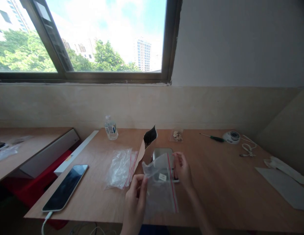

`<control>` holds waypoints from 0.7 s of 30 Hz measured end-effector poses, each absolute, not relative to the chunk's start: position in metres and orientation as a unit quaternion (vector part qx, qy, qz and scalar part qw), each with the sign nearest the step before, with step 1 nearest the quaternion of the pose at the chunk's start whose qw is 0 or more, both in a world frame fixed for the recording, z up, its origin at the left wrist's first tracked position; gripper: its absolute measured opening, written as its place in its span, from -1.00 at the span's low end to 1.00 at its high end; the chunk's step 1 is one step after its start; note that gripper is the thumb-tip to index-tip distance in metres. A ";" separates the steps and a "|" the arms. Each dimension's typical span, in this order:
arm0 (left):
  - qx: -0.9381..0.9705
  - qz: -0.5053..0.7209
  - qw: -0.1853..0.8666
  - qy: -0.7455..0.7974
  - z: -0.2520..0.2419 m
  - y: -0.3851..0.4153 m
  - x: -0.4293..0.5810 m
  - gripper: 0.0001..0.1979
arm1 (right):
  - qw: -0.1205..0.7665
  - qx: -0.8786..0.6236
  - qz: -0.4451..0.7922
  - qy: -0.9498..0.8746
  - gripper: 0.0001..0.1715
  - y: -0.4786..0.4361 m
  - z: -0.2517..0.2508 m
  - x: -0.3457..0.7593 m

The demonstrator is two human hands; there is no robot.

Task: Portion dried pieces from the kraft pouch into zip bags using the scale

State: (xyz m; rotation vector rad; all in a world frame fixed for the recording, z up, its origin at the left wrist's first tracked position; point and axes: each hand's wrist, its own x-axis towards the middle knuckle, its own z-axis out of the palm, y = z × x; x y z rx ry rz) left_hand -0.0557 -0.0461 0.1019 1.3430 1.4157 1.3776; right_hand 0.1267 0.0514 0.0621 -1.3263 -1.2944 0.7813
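Note:
A clear zip bag (158, 195) with a red seal line hangs between my two hands, over the table's front part. My left hand (136, 195) pinches its left side, thumb against fingers. At the bag's upper right, by the red line, my right hand (182, 168) grips the edge. Behind the bag stands a small scale (163, 152) with a shiny plate, partly hidden; a small white label shows through the plastic. An open brown paper pouch (148, 143) with a dark lining stands just left of the scale. More clear zip bags (120, 168) lie stacked left of my left hand.
A phone (66, 187) with a white cable lies at the left. A water bottle (111, 128) and a small bag of tan pieces (177, 135) are at the back. Rightward are a green screwdriver (215, 138), a white dome camera (232, 137) and a grey sheet (281, 186).

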 end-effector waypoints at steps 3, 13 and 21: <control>0.494 0.551 0.360 0.567 0.102 -0.057 -0.084 -0.66 | 0.531 -0.633 0.174 -0.535 -0.54 0.097 0.045 0.149; 0.385 0.553 0.256 0.693 0.078 -0.022 -0.172 -0.41 | 0.240 -0.714 0.028 -0.657 -0.34 0.208 0.011 0.199; 0.524 0.446 -0.038 0.725 0.065 0.048 -0.177 -0.40 | 0.274 -0.714 0.023 -0.644 -0.54 0.223 0.013 0.202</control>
